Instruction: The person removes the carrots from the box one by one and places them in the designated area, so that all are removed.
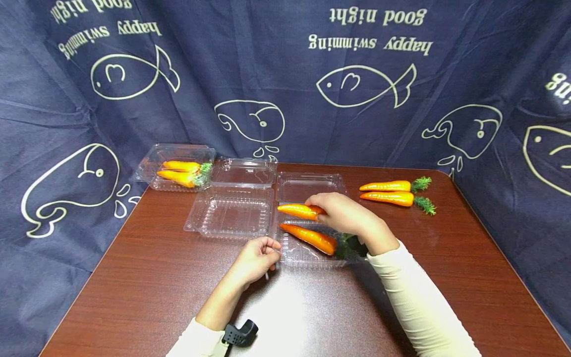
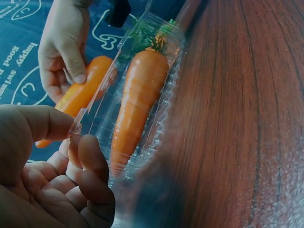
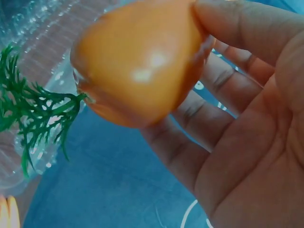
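Note:
My right hand (image 1: 341, 213) grips an orange carrot (image 1: 298, 211) with a green leafy top (image 3: 35, 107), holding it over an open clear plastic clamshell box (image 1: 308, 264). A second carrot (image 1: 310, 239) lies inside that box, its tip pointing left. At the box's left edge, my left hand (image 1: 256, 260) pinches the thin plastic rim between thumb and index finger; the pinch shows close up in the left wrist view, where the lying carrot (image 2: 137, 104) is seen through the clear wall.
Left of this box stands another open clear clamshell (image 1: 236, 213). A further clamshell (image 1: 153, 184) at the back left contains carrots. Two more carrots (image 1: 387, 192) lie at the back right of the brown table (image 1: 147, 282). A dark blue curtain (image 1: 285, 59) hangs behind.

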`<action>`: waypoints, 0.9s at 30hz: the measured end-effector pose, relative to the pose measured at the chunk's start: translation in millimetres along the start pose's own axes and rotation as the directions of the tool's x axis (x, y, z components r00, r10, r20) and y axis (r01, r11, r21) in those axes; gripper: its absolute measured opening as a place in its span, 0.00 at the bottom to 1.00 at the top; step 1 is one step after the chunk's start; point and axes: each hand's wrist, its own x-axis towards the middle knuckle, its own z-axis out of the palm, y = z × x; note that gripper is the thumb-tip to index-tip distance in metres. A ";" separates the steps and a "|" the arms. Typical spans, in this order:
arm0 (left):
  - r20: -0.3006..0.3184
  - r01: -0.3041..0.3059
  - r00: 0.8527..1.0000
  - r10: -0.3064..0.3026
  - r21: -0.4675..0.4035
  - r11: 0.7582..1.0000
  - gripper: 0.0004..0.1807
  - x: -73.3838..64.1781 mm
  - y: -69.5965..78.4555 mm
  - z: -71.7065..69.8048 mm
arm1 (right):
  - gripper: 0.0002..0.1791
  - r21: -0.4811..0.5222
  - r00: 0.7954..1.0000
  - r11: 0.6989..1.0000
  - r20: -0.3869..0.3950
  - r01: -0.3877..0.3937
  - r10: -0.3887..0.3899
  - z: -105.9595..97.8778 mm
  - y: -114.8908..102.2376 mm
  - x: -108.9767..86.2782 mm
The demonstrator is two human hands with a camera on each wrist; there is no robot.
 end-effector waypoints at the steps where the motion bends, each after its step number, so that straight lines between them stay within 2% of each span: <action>1: -0.001 -0.004 1.000 0.004 0.000 1.000 0.12 0.1 0.0 0.1 | 0.18 -0.002 1.000 1.000 -0.007 0.003 -0.003 -1.1 -0.7 -0.3; 18: -0.001 0.010 1.000 -0.010 -0.006 1.000 0.12 0.8 1.5 0.5 | 0.18 -0.015 0.998 0.999 -0.051 -0.049 0.048 -19.3 -4.2 -8.2; 27: -0.005 0.008 1.000 -0.008 -0.009 1.000 0.13 -1.4 3.7 1.4 | 0.18 -0.014 0.994 0.999 -0.098 -0.049 0.047 -27.3 -1.8 -16.8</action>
